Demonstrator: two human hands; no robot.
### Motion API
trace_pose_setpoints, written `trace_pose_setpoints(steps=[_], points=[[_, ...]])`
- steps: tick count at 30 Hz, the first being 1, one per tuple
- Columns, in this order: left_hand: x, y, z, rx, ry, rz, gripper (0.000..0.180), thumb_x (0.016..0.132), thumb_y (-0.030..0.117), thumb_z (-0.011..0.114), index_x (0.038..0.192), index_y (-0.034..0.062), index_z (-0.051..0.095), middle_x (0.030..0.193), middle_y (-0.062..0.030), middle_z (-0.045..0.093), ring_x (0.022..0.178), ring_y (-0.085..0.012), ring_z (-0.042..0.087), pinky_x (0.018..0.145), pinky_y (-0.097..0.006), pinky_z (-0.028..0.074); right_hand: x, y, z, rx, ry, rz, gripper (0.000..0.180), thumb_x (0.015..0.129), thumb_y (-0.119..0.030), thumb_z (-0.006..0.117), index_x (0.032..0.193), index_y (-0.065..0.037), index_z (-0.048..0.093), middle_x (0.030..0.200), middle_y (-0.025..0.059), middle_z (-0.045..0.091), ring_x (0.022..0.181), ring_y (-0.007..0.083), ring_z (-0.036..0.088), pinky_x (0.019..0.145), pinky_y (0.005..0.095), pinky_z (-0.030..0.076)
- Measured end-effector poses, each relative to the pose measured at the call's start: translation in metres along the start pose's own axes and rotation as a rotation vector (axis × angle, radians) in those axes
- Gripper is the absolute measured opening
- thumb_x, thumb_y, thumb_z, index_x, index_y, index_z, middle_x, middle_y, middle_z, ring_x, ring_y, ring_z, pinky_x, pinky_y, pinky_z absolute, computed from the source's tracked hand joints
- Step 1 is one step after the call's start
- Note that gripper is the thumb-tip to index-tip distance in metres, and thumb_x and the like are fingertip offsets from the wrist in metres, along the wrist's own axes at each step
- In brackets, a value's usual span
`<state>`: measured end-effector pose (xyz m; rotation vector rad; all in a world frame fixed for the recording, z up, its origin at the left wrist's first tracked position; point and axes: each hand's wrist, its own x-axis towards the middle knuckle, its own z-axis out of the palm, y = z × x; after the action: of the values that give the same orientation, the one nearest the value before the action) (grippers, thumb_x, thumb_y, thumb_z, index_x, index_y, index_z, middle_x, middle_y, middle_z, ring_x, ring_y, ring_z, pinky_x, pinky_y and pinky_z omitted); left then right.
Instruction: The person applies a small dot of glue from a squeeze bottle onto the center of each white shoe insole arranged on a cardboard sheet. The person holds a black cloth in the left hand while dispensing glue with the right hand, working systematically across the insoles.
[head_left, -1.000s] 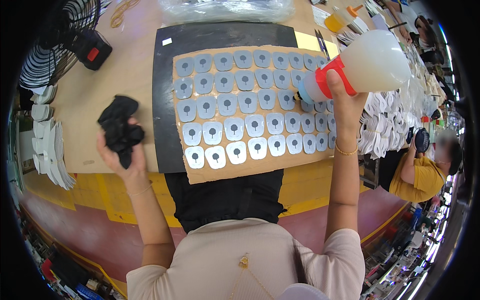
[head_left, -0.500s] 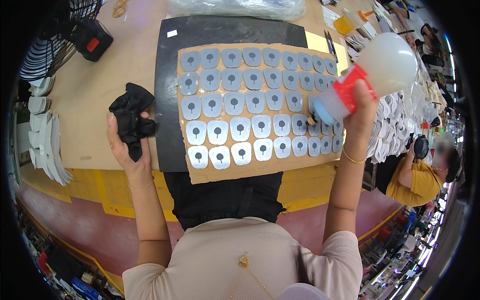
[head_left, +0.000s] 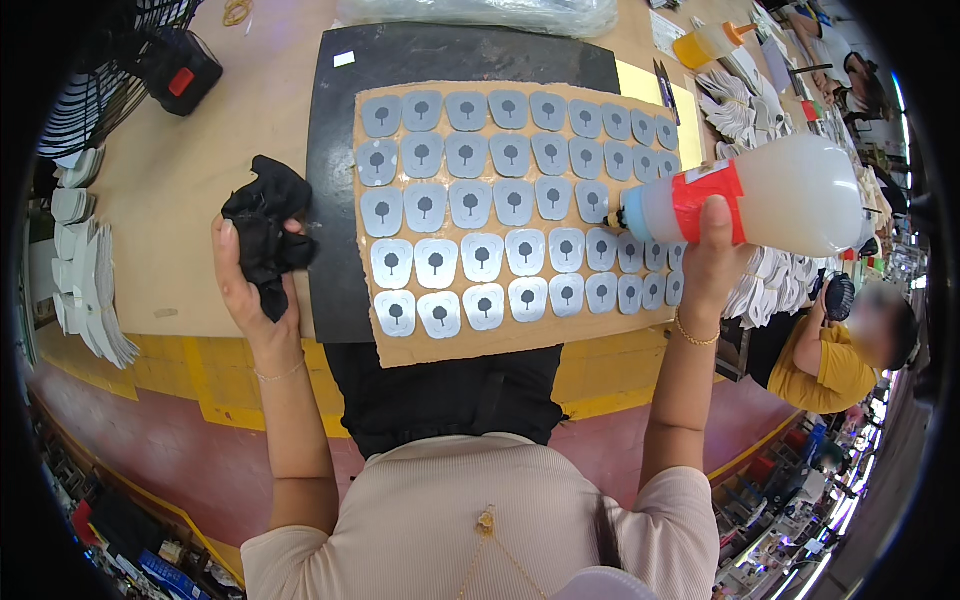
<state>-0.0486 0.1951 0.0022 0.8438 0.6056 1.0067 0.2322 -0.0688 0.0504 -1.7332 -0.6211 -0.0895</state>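
Over desk at right, R hand grips translucent bottle tipped sideways, nozzle over cardboard w/ grey pcs; at left, L hand clutches blk cloth just by dark mat.

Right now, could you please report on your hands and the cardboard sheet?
Left hand gripping black cloth. Right hand holding bottle sideways, nozzle over cardboard sheet of grey pieces. Bottle hides part of sheet.

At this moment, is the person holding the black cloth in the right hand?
No, the left hand holds the black cloth; the right hand grips the red-banded bottle.
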Motion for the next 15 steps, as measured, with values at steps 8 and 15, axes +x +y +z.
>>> trace_pose_setpoints(steps=[8, 15], points=[[0.0, 0.0, -0.001, 0.031, -0.016, 0.013, 0.033, 0.097, 0.028, 0.047, 0.115, 0.0005, 0.052, 0.1, -0.0127, 0.062, 0.082, -0.0207, 0.061, 0.08, -0.032, 0.049, -0.007, 0.007, 0.01, -0.004, 0.011, 0.008, 0.06, 0.075, -0.037, 0.079, 0.115, 0.001, 0.054, 0.105, 0.0103, 0.059, 0.093, 0.0184, 0.06, 0.083, 0.0325, 0.051], [0.001, -0.001, -0.003, 0.043, -0.027, 0.009, 0.033, 0.096, 0.027, 0.046, 0.116, 0.0003, 0.051, 0.102, -0.0129, 0.061, 0.082, -0.0208, 0.061, 0.081, -0.032, 0.049, 0.006, 0.0, 0.021, 0.398, 0.099, 0.13, 0.053, 0.088, -0.038, 0.064, 0.124, -0.002, 0.047, 0.107, 0.0106, 0.059, 0.093, 0.0196, 0.062, 0.081, 0.0336, 0.054]])
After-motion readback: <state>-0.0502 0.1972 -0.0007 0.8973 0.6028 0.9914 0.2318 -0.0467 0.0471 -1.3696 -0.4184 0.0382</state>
